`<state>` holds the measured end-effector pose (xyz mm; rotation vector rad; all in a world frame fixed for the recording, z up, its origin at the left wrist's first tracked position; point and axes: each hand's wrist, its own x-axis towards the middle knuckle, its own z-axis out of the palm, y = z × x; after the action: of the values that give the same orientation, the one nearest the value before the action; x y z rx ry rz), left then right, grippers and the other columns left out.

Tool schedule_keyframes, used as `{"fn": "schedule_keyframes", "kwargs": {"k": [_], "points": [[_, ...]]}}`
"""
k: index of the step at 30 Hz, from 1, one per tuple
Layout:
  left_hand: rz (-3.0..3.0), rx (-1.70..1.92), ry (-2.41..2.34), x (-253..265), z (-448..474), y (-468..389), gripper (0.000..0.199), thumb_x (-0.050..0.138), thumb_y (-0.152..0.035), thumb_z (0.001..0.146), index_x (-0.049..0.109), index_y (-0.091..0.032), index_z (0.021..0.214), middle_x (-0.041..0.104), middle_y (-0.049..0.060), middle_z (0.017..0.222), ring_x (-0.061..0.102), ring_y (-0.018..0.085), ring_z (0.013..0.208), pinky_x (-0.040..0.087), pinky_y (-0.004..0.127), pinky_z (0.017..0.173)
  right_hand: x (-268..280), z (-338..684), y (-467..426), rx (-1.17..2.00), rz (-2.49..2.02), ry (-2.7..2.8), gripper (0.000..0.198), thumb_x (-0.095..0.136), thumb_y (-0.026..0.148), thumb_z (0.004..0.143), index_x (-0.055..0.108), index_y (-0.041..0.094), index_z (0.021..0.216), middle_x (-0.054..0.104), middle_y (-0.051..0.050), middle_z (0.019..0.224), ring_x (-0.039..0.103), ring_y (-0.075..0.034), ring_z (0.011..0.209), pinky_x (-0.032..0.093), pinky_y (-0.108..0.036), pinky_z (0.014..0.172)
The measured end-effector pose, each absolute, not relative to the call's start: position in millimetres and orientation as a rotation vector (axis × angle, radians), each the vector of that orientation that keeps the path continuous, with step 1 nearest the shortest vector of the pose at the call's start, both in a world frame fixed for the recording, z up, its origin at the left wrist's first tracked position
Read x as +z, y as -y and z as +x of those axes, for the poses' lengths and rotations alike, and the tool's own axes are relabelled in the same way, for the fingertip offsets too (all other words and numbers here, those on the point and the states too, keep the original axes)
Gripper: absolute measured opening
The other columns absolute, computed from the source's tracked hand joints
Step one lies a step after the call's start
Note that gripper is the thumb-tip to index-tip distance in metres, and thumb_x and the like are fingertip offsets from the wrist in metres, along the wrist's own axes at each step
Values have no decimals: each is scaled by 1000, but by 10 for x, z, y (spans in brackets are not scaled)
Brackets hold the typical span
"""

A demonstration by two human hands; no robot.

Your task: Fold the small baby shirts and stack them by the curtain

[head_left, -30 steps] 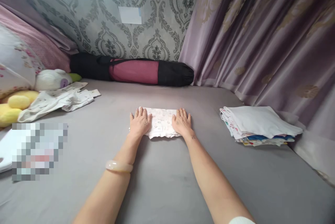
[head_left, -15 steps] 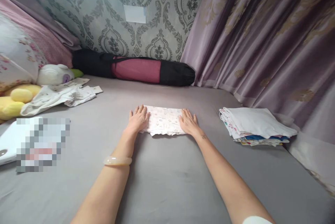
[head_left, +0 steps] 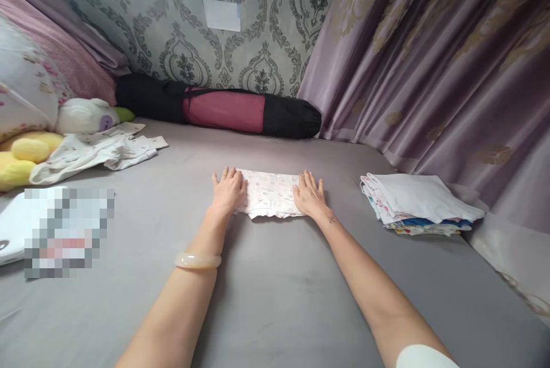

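A folded white garment (head_left: 270, 191) with a small pale print lies flat on the grey bed sheet (head_left: 275, 310), its ruffled edge toward me. My left hand (head_left: 228, 189) rests on its left end, palm down with the fingers stretched out. On the opposite end lies my right hand (head_left: 309, 193), also flat, with fingers spread. Neither hand grips the cloth. What exact kind of garment it is, I cannot tell. Off to the right sits a stack of folded clothes (head_left: 423, 199), a white piece on top.
Along the wall lies a long black and red bag (head_left: 223, 109). At the left are a crumpled printed garment (head_left: 107, 150), a yellow plush toy (head_left: 26, 153), a white plush toy (head_left: 83, 116) and a white device (head_left: 28, 224) beside a blurred item. A purple curtain (head_left: 412, 70) hangs at the right.
Both hands stay flat on the garment, the left one's fingers shifting slightly. The whole view has tilted a little, so things appear slightly higher.
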<state>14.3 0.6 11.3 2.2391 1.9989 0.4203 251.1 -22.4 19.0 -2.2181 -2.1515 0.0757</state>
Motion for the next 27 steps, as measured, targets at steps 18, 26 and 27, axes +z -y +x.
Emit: {"fn": "schedule_keyframes", "kwargs": {"k": [18,26,27], "points": [[2324,313,-1910,-16,384,17,55,26,-42,99,41,-13,144,35,18,155,26,33,146,20,57,116,33,2223,120,134,-2127,2184,61,20,39,101,32,4,150,27,-15,159,20,-25,148,11,-40,120],[2064,823,-1841,19,313,-66,35,36,-27,95,61,-20,119,64,11,127,53,25,126,32,48,112,116,2088,121,143,-2099,2200,58,22,34,100,34,3,148,28,-17,158,20,-27,148,9,-45,120],[1965,945,-1837,23,287,-92,33,38,-26,94,63,-20,115,67,11,122,58,24,118,37,44,108,128,2042,117,156,-2082,2214,58,22,34,101,34,3,148,28,-17,158,19,-26,148,8,-45,120]]}}
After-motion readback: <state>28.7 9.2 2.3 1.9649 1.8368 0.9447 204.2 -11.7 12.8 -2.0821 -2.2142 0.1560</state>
